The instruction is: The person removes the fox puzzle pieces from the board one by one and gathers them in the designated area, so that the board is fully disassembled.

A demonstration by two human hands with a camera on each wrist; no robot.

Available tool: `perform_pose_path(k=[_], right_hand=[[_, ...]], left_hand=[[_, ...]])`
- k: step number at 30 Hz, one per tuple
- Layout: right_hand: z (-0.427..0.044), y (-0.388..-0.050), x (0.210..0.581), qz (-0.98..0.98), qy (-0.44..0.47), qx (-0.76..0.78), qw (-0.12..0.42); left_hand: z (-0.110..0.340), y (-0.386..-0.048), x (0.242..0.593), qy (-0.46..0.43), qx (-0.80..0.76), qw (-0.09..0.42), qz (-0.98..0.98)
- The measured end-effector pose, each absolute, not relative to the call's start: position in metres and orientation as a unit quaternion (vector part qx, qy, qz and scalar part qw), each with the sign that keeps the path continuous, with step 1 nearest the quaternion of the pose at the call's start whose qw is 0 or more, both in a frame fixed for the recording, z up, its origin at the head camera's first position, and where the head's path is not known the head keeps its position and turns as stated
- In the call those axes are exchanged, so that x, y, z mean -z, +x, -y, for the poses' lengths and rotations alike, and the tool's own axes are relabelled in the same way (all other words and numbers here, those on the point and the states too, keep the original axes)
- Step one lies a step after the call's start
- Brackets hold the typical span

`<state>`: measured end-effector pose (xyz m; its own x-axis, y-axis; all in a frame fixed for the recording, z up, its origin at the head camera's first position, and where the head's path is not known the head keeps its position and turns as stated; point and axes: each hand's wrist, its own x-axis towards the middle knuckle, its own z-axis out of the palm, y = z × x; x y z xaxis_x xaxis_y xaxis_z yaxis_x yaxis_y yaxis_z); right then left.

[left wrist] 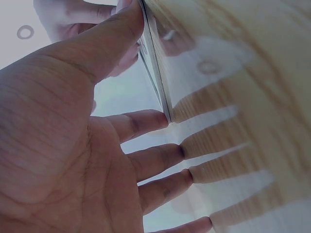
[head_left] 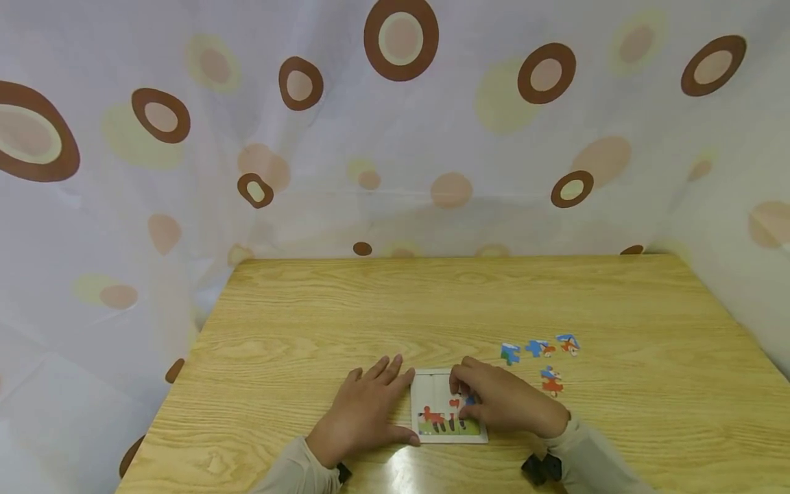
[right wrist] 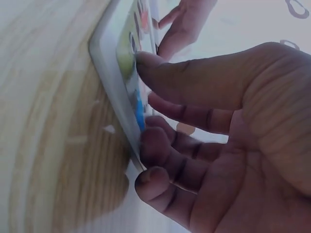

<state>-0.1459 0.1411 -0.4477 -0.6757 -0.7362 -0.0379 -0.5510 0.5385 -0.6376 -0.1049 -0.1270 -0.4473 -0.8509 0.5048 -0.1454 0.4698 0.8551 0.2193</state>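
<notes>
Touching tray (head_left: 453, 440) at its left edge: left hand (head_left: 367, 410), fingers apart. Right hand (head_left: 507, 399) bent over puzzle (head_left: 435, 418); can't tell if pinching. Four loose pieces (head_left: 552, 385) nearby.

Worktop (head_left: 296, 309): honey-yellow with brown wood grain. Sheet (head_left: 395, 127) beyond its far edge: whitish, patterned with dark-brown rings and spots of peach and pale yellow. Puzzle tray (head_left: 432, 390): off-white frame and base; green band (head_left: 472, 429) along its near edge, red and black figures (head_left: 435, 417) above. Loose pieces (head_left: 535, 348) toward the worktop's right edge: three mainly blue, with white, green or orange areas; the fourth (head_left: 552, 385) red, with blue and white at its far end. Sleeves (head_left: 595, 456): plain beige; wrist devices (head_left: 542, 469) black
</notes>
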Motion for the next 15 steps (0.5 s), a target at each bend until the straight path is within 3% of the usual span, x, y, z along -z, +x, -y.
perform_pose_path(k=[15], right_hand=[[-0.1391, -0.1458, 0.4489, -0.857, -0.368, 0.322, 0.161]], left_hand=[[0.1281, -0.1044, 0.4436, 0.258, -0.086, 0.105, -0.957]])
